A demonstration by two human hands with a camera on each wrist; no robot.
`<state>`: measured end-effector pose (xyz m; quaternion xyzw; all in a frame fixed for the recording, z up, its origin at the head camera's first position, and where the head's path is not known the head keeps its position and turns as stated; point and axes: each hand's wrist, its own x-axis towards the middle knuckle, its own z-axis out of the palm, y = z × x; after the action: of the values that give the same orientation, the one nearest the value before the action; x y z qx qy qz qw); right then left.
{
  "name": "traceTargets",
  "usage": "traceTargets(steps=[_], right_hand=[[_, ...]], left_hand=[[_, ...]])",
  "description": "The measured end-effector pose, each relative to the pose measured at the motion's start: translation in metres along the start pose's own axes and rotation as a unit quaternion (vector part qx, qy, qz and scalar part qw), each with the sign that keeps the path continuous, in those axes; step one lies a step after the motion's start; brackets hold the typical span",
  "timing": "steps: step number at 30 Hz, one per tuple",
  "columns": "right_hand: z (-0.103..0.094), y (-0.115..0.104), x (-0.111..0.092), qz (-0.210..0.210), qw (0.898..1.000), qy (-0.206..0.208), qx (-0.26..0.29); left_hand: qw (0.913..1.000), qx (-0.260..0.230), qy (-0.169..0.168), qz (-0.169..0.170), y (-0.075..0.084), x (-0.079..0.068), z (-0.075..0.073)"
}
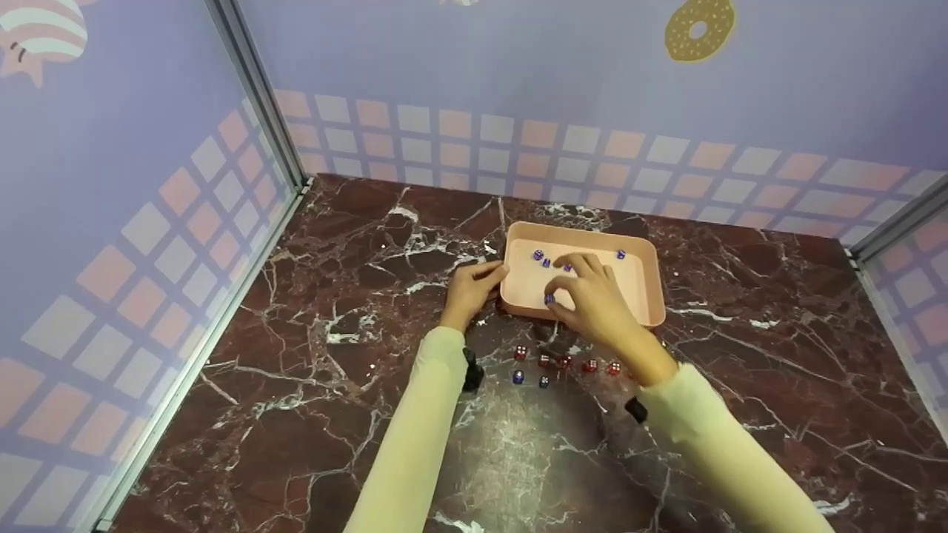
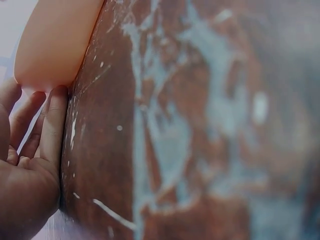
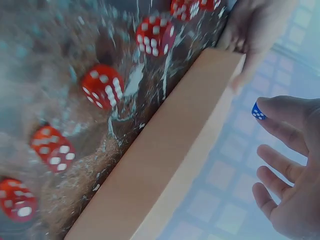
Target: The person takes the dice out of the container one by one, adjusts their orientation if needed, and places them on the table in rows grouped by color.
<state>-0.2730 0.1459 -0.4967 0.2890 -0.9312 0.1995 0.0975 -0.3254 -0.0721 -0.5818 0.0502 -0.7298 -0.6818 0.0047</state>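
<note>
My right hand (image 1: 596,303) is above the pale orange tray (image 1: 652,252). It pinches a blue die (image 3: 258,111) between thumb and index finger, the other fingers spread and slightly bent. Several more blue dice, one of them at the right (image 1: 621,254), lie on the tray's floor, one partly hidden by the hand. At the tray's left end, my left hand (image 1: 470,292) rests on the table, its fingertips touching the outer wall (image 2: 55,45). In front of the tray a row of red dice (image 1: 544,360) lies on the table, with two blue dice (image 1: 518,377) nearer me.
The tabletop (image 1: 333,444) is dark red marble with white veins. Purple walls with pink and white squares enclose it at the back (image 1: 518,141), left and right. A metal corner post (image 1: 259,89) stands at the back left.
</note>
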Motion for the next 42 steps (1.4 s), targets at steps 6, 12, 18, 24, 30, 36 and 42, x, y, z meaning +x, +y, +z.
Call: traceTargets(steps=[6,12,18,24,30,36,42], right_hand=[[-0.001,-0.01,-0.035,-0.02,1.0,0.006,-0.011],[0.002,-0.012,-0.055,-0.025,0.999,0.001,-0.027],[0.008,-0.011,-0.069,-0.031,0.999,-0.015,-0.017],[0.014,-0.008,-0.085,-0.044,0.998,-0.044,-0.027],[0.02,-0.007,-0.096,-0.028,0.997,-0.065,-0.015],[0.024,-0.005,-0.099,-0.011,0.998,-0.069,-0.01],[0.026,-0.003,-0.101,-0.007,0.998,-0.065,-0.007]], left_hand=[[0.9998,0.015,0.014,-0.001,0.0,0.0,0.001],[0.9991,0.021,0.031,-0.023,0.008,-0.002,0.004],[0.9981,0.011,0.022,-0.056,0.017,-0.005,0.001],[0.9931,-0.028,-0.03,-0.109,0.025,-0.006,-0.005],[0.9878,-0.053,-0.053,-0.137,0.022,-0.009,-0.01],[0.9846,-0.043,-0.068,-0.155,0.025,-0.013,-0.015],[0.9852,-0.038,-0.087,-0.143,0.023,-0.013,-0.012]])
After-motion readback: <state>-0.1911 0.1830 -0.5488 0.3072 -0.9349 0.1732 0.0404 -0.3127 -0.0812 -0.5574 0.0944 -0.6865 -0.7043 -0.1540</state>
